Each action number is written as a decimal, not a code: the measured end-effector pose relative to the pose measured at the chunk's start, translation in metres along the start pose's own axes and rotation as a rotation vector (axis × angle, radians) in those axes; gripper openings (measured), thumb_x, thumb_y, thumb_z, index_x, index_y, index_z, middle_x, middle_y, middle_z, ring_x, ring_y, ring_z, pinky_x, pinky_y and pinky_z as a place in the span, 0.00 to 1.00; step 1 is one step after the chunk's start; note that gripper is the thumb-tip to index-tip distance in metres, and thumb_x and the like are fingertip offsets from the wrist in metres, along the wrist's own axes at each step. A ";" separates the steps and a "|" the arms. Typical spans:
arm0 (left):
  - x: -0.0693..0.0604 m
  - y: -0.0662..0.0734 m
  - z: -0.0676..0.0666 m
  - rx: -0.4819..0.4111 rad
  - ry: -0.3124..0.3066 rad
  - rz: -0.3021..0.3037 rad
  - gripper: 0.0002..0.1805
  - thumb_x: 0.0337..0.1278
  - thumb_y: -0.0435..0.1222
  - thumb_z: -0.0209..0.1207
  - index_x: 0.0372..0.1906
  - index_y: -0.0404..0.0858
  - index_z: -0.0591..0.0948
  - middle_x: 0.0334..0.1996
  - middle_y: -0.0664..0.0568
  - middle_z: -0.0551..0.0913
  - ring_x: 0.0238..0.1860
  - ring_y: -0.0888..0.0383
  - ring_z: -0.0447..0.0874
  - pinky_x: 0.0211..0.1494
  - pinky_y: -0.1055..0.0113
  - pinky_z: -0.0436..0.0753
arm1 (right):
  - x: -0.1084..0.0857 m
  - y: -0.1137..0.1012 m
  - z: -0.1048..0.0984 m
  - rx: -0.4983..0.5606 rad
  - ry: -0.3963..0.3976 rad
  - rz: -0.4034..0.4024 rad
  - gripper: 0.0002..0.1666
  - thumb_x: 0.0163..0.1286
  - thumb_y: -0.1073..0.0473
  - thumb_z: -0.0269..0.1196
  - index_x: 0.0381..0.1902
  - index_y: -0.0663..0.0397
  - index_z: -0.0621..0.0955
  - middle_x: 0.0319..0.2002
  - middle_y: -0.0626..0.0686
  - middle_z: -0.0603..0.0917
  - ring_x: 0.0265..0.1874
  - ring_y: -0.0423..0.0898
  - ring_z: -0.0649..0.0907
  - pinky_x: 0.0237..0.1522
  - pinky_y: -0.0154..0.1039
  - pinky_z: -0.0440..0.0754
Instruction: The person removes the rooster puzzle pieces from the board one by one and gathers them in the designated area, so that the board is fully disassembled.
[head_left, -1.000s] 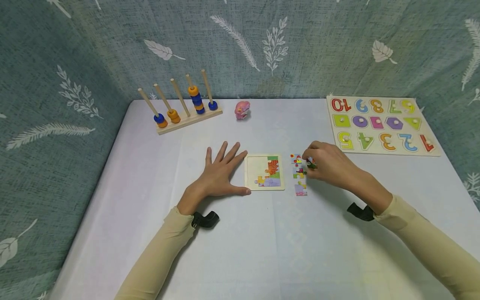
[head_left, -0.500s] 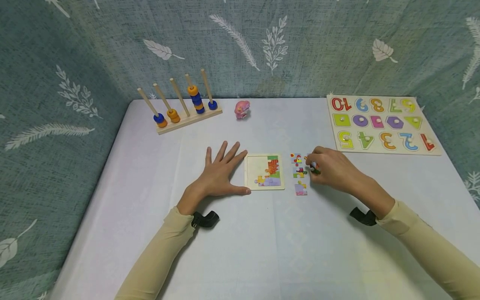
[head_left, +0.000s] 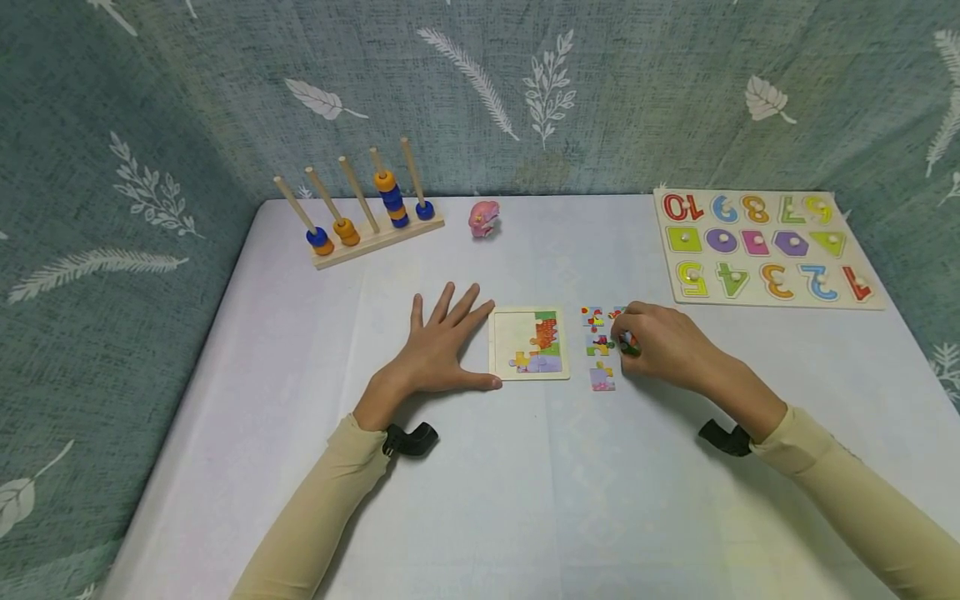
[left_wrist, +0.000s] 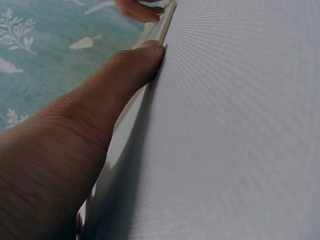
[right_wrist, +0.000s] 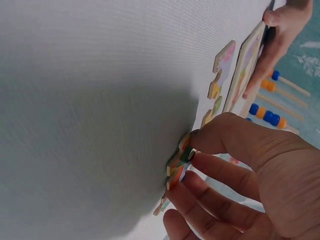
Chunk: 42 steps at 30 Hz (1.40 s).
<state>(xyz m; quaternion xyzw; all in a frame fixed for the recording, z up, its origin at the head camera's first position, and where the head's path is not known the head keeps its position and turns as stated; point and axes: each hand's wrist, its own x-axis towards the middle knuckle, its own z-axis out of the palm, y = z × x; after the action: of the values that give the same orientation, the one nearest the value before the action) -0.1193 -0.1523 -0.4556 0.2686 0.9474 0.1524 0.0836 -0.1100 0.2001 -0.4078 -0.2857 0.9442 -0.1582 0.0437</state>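
Observation:
A square puzzle tray (head_left: pixel 513 333) lies in the middle of the table, with several joined pieces (head_left: pixel 546 354) along its right and lower sides. Spread beside it, my left hand (head_left: pixel 438 350) touches the tray's left edge with thumb and index finger. To the tray's right, my right hand (head_left: pixel 663 343) pinches a green and orange puzzle piece (right_wrist: pixel 176 165) between thumb and fingertips, low over the cloth. A column of loose pieces stands between: one with red spots (head_left: pixel 592 317), a green one (head_left: pixel 599 345) and a purple one (head_left: pixel 602 377). The right hand partly covers another piece (head_left: pixel 617 313).
At the back left stands a wooden peg abacus (head_left: pixel 378 242) with blue and orange rings. A pink toy (head_left: pixel 483 218) sits behind the tray. A number and shape board (head_left: pixel 768 246) lies at the back right, behind the right hand. Patterned cloth walls (head_left: pixel 600 100) enclose the table.
My right hand has shifted slightly right and toward me with its puzzle piece, uncovering part of another piece near the top of the column. The left hand stays put.

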 end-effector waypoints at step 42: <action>0.000 -0.001 0.001 0.007 -0.006 -0.003 0.65 0.39 0.74 0.63 0.81 0.52 0.51 0.81 0.54 0.38 0.79 0.44 0.25 0.69 0.33 0.24 | 0.021 -0.026 -0.011 0.064 -0.017 -0.063 0.17 0.54 0.63 0.75 0.43 0.59 0.86 0.39 0.54 0.83 0.34 0.49 0.80 0.38 0.46 0.78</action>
<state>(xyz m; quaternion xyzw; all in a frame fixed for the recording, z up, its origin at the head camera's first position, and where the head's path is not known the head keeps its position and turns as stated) -0.1190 -0.1528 -0.4563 0.2680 0.9481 0.1484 0.0858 -0.1156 0.1706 -0.3892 -0.3148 0.9288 -0.1874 0.0560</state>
